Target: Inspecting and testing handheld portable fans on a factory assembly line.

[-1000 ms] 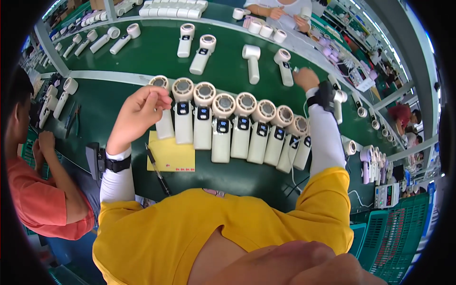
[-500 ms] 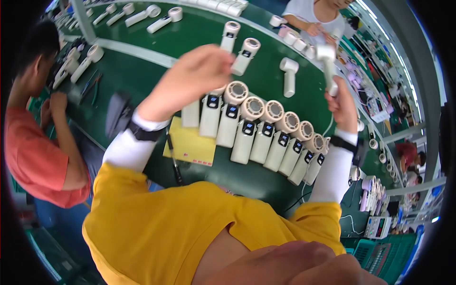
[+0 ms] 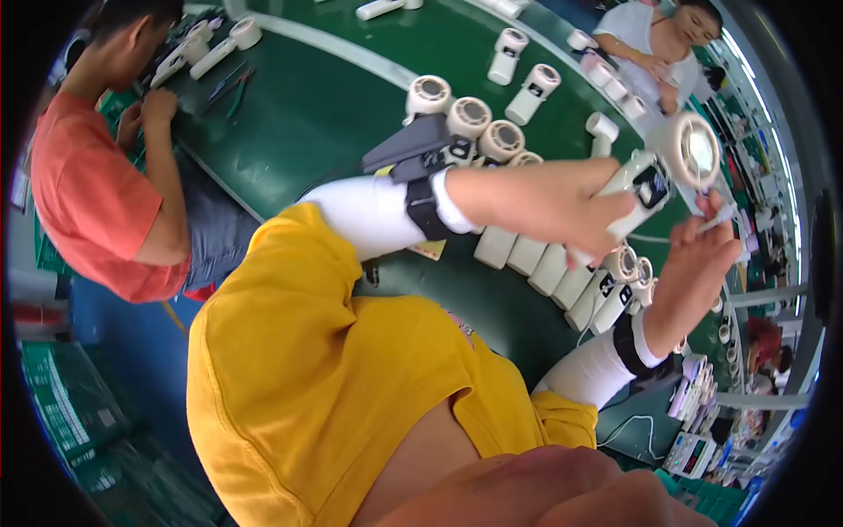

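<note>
My left hand is closed around the handle of a white handheld fan, raised above the bench. Its round grilled head points away from me, and a small dark display shows on the handle. Just beside the fan head, the fingers of my right hand pinch a small white piece that looks like a cable plug. A thin white cable runs near that hand. Under my arms stands a row of similar white fans, partly hidden by my left forearm.
More fans lie farther back on the green bench. Pliers lie at the left near a seated person in a red shirt. Across the bench is another person. A small box with a display sits at lower right.
My left hand has swung right and now grips the fan that my right hand held up. My right hand has come off the handle and lower, to a small white piece. The view has shifted.
</note>
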Motion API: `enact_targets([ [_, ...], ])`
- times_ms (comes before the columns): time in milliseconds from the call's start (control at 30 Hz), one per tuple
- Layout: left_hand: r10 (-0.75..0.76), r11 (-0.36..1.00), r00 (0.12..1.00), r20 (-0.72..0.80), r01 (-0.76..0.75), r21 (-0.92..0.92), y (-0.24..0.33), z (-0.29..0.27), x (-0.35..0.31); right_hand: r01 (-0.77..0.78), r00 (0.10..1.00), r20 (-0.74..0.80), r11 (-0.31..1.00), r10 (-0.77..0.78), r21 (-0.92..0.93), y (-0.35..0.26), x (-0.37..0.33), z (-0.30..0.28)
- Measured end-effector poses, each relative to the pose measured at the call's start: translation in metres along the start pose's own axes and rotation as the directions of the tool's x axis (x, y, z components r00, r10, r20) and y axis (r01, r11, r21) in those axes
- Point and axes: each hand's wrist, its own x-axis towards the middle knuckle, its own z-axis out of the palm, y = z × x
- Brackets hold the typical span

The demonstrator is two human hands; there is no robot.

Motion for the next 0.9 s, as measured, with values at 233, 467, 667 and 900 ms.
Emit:
enact_targets([
  [233, 0.158, 0.947, 0.975, 0.155, -0.195, 0.257, -0.010, 0.004, -0.011, 0.335, 0.921, -0.099, 0.898, -0.376, -0.285, 0.012, -0.004, 0.015],
  [467, 0.622, 0.287, 0.679, 0.391, -0.662, 0.693, -0.036, -0.019, 0.015, -0.172, 0.969, -0.105, 0.912, 0.225, 0.373, -0.017, -0.022, 0.047],
  [667, 0.648, 0.227, 0.645, 0.405, -0.672, 0.705, -0.042, -0.017, 0.019, 0.100, 0.989, -0.104, 0.995, -0.102, -0.028, -0.004, -0.027, 0.037],
  [900, 0.037, 0.991, 0.881, 0.471, -0.093, 0.096, -0.026, 0.006, -0.005, 0.623, 0.766, 0.041, 0.724, -0.642, -0.296, -0.013, -0.028, 0.032],
])
